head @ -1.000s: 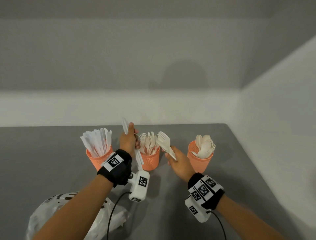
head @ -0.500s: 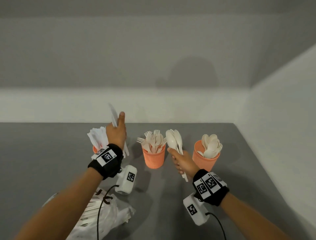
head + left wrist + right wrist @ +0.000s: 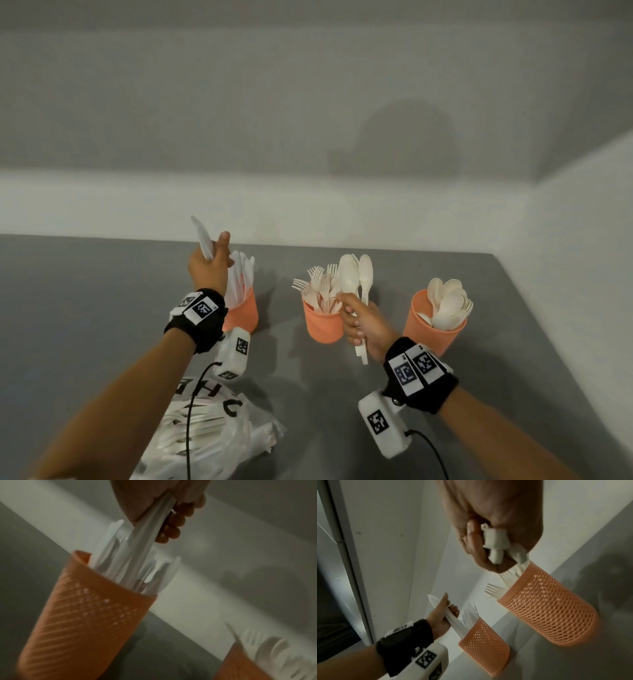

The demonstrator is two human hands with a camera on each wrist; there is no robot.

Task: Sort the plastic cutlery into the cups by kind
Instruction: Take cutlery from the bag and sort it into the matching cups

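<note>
Three orange mesh cups stand in a row on the grey table. The left cup (image 3: 244, 317) holds white knives, the middle cup (image 3: 322, 325) forks, the right cup (image 3: 432, 325) spoons. My left hand (image 3: 209, 265) grips white knives (image 3: 203, 238) just above the left cup (image 3: 82, 615), their lower ends reaching down into it. My right hand (image 3: 363, 323) holds a bunch of white spoons (image 3: 354, 277) upright, in front of the fork cup (image 3: 547, 607) and left of the spoon cup.
A white plastic bag (image 3: 205, 431) with more cutlery lies at the near left of the table (image 3: 85, 308). White walls close the table at the back and on the right.
My left hand carried the knives from beside the fork cup left to the knife cup. My right hand turned its cutlery upright and stays between the fork and spoon cups.
</note>
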